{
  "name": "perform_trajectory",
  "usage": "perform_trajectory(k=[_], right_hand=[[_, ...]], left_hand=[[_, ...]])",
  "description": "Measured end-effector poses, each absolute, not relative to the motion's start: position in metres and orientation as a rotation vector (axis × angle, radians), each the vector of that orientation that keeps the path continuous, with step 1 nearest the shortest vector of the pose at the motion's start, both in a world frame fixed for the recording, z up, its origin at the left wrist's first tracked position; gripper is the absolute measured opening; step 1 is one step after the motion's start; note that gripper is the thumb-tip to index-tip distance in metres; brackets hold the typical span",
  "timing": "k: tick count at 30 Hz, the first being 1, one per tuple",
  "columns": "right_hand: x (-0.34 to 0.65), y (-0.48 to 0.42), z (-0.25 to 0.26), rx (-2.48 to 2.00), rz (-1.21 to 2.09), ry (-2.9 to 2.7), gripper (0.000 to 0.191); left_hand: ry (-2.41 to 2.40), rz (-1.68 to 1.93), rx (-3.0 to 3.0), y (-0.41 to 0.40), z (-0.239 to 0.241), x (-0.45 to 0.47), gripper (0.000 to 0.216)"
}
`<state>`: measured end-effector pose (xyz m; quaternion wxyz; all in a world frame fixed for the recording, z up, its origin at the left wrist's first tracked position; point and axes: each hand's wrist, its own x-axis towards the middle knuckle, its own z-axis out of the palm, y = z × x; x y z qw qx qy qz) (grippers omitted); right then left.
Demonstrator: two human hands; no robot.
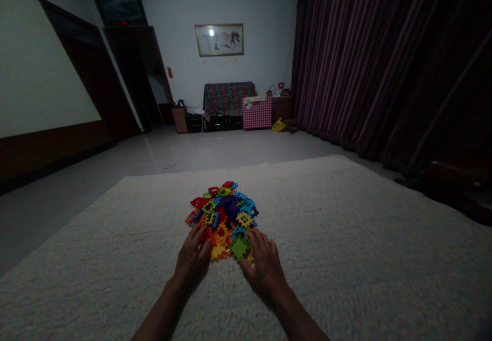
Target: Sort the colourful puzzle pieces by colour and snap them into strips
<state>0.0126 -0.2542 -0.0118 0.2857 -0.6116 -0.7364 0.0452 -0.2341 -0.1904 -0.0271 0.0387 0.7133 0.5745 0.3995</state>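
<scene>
A heap of small interlocking plastic tiles [225, 210] in red, yellow, blue, green, orange and purple lies on a pale shaggy rug [346, 238]. My left hand [193, 257] rests palm down at the heap's near left edge, fingers stretched onto the red and yellow pieces. My right hand [263, 264] lies palm down at the near right edge, fingers spread beside a green tile [239, 247]. Neither hand grips a piece.
Grey floor surrounds the rug. Dark striped curtains [384, 64] hang along the right. At the far wall stand a covered sofa [227, 100], a pink checked box [257, 113] and a framed picture [219, 39]. Dark wooden doors [126, 79] are at the left.
</scene>
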Motion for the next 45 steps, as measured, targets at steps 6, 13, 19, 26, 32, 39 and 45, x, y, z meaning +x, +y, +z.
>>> perform_trajectory(k=[6, 13, 19, 26, 32, 39, 45], right_hand=[[0.014, -0.252, -0.014, -1.580, 0.096, -1.943, 0.066], [0.013, -0.247, -0.022, -1.452, 0.061, -1.889, 0.066], [0.016, -0.242, -0.019, -1.147, 0.154, -1.958, 0.071], [0.013, -0.232, -0.021, -1.455, 0.154, -1.665, 0.067], [0.004, -0.210, -0.014, -1.647, 0.218, -1.713, 0.069], [-0.006, -0.180, -0.013, -1.611, 0.206, -1.757, 0.072], [-0.011, -0.181, -0.023, -1.495, 0.243, -1.856, 0.074]], left_hand=[[1.737, 1.214, 2.213, -0.191, -0.018, -0.231, 0.041], [1.693, 1.252, 2.241, -0.189, -0.022, -0.231, 0.041], [1.491, 1.268, 2.311, -0.189, -0.017, -0.230, 0.039], [1.698, 1.438, 2.206, -0.178, -0.025, -0.231, 0.038], [1.810, 1.442, 2.174, -0.174, -0.030, -0.232, 0.039], [1.844, 1.326, 2.165, -0.181, -0.022, -0.228, 0.036], [1.792, 1.283, 2.127, -0.183, -0.014, -0.227, 0.036]])
